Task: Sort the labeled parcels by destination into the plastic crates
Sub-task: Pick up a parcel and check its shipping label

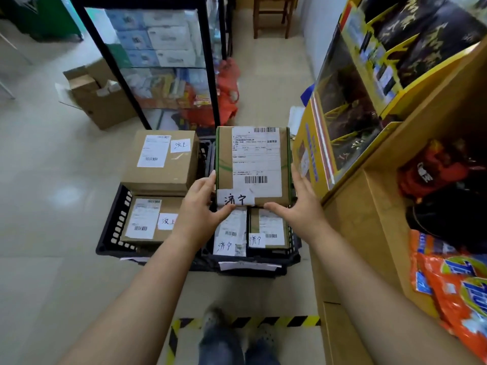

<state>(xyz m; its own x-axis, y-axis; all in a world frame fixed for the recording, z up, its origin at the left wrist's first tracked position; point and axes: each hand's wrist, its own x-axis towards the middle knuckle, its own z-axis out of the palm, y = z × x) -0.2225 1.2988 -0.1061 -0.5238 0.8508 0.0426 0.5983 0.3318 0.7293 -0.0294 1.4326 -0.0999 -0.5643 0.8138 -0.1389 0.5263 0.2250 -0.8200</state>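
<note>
A large cardboard parcel (pixel 253 164) with green tape, a shipping label and a handwritten paper tag lies over the right black plastic crate (pixel 263 271), on top of two smaller tagged parcels (pixel 230 233) (pixel 268 230). My left hand (pixel 200 206) touches its near left corner, fingers straight along the side and thumb at the front edge. My right hand (pixel 300 204) frames the near right corner the same way, fingers straight beside the box. The left black crate (pixel 110 233) holds two parcels (pixel 160 159) (pixel 150 219) with a different handwritten tag.
A tall cardboard and yellow display shelf (pixel 369 180) stands close on the right. Behind the crates is a black-framed glass cabinet (pixel 168 61), with an open carton (pixel 100 98) on the floor to its left. Yellow-black tape (pixel 237 321) marks the floor by my feet.
</note>
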